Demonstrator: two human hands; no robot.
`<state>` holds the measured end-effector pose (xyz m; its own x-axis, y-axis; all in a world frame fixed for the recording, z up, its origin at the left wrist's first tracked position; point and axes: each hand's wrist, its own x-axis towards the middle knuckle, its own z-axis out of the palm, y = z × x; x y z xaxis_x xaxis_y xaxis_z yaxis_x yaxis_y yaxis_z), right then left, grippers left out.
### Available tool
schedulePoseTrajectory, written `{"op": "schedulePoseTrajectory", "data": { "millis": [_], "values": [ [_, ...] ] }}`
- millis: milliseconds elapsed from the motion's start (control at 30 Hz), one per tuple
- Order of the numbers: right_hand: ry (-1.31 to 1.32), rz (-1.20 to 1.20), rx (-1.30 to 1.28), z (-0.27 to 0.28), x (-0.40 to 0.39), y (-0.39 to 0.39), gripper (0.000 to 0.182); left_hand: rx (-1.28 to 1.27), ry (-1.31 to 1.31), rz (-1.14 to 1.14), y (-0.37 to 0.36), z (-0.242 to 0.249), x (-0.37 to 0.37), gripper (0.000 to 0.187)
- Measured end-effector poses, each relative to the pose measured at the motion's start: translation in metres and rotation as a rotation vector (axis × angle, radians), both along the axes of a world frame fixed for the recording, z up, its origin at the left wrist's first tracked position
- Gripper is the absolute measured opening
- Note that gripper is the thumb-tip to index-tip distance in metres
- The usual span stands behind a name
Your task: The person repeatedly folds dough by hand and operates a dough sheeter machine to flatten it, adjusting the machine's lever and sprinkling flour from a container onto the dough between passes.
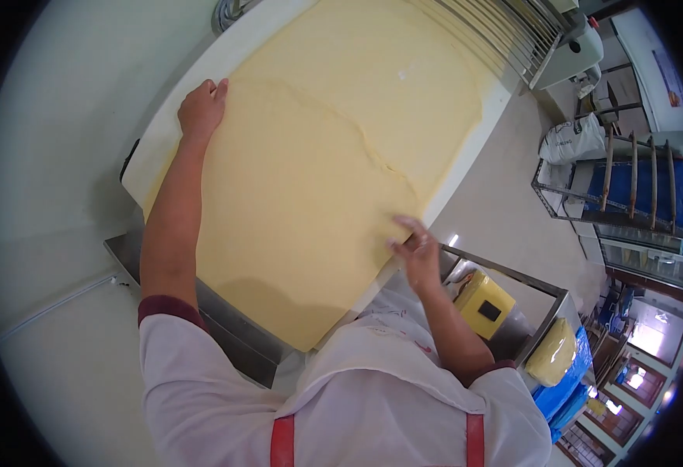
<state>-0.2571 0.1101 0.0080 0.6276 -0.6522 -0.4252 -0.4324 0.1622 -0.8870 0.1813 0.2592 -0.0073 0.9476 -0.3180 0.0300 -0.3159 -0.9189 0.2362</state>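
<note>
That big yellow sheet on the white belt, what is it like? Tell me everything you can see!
The dough sheet is pale yellow, thin, smooth and very wide. It lies flat on a white conveyor belt and covers most of it. A wavy edge crosses its middle where one layer seems to overlap another. The left hand rests on its far left edge and the right hand, blurred, touches its right edge. At the far end it reaches metal bars.
</note>
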Motion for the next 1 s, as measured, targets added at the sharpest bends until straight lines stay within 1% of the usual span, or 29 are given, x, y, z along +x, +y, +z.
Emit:
{"op": "schedulePoseTrajectory", "data": {
  "millis": [33,100,133,233,267,300,333,367,400,433,467,500,533,567,633,733,767,867,900,1000],
  "values": [
    [0.118,0.117,-0.068,0.009,-0.005,0.005,0.029,-0.009,-0.056,-0.038,0.001,-0.003,0.000,0.045],
    [0.109,0.170,0.032,0.007,-0.019,0.011,0.030,-0.031,-0.175,-0.108,0.002,-0.009,0.004,0.041],
    [0.102,0.198,0.078,0.007,-0.021,0.011,0.030,-0.044,-0.171,-0.113,0.001,-0.011,0.006,0.039],
    [0.146,0.278,0.114,0.022,-0.021,0.000,0.030,-0.055,-0.152,-0.121,0.001,-0.010,0.002,0.036],
    [0.080,0.325,0.101,0.014,-0.025,-0.009,0.030,-0.041,-0.152,-0.123,0.001,-0.009,0.001,0.036],
    [0.014,0.374,0.088,-0.004,-0.033,-0.024,0.029,-0.026,-0.153,-0.124,0.000,-0.008,0.000,0.036],
    [-0.051,0.424,0.075,-0.012,-0.038,-0.043,0.028,-0.064,-0.241,-0.140,-0.003,-0.014,-0.004,0.041],
    [0.102,0.477,-0.113,-0.004,-0.034,-0.075,0.019,-0.101,-0.328,-0.155,-0.006,-0.026,-0.009,0.047],
    [0.085,0.326,-0.003,0.024,-0.016,-0.105,0.016,-0.135,-0.413,-0.165,-0.008,-0.032,-0.017,0.054],
    [0.059,0.260,-0.180,-0.002,-0.014,-0.154,0.017,-0.049,-0.350,-0.171,-0.020,-0.030,-0.037,0.065],
    [0.026,0.182,-0.313,0.004,0.007,-0.194,0.017,0.037,-0.285,-0.177,-0.040,-0.025,-0.063,0.076],
    [0.048,0.122,-0.567,0.004,0.031,-0.236,0.017,0.090,-0.198,-0.208,-0.059,-0.019,-0.087,0.078],
    [-0.068,0.066,-0.680,0.000,0.060,-0.273,0.022,0.143,-0.110,-0.235,-0.079,-0.012,-0.110,0.080],
    [0.031,0.120,-0.700,0.023,0.093,-0.294,0.040,0.122,-0.091,-0.255,-0.096,-0.005,-0.130,0.079],
    [0.124,0.324,-1.076,-0.010,0.152,-0.361,0.058,0.093,-0.058,-0.270,-0.128,0.005,-0.159,0.079],
    [0.221,0.535,-1.107,-0.018,0.235,-0.386,0.068,0.067,0.000,-0.228,-0.169,0.011,-0.184,0.079],
    [0.101,0.522,-1.122,-0.018,0.250,-0.392,0.064,0.057,0.022,-0.210,-0.180,0.011,-0.188,0.078],
    [0.104,0.451,-0.565,-0.012,0.281,-0.424,0.057,0.007,0.075,-0.170,-0.205,0.013,-0.194,0.076],
    [0.048,0.416,-0.462,-0.013,0.279,-0.422,0.050,-0.016,0.086,-0.153,-0.214,0.014,-0.192,0.075],
    [0.230,0.577,-0.468,-0.004,0.270,-0.422,0.046,-0.126,0.058,-0.076,-0.223,0.004,-0.167,0.072]
  ]
}}
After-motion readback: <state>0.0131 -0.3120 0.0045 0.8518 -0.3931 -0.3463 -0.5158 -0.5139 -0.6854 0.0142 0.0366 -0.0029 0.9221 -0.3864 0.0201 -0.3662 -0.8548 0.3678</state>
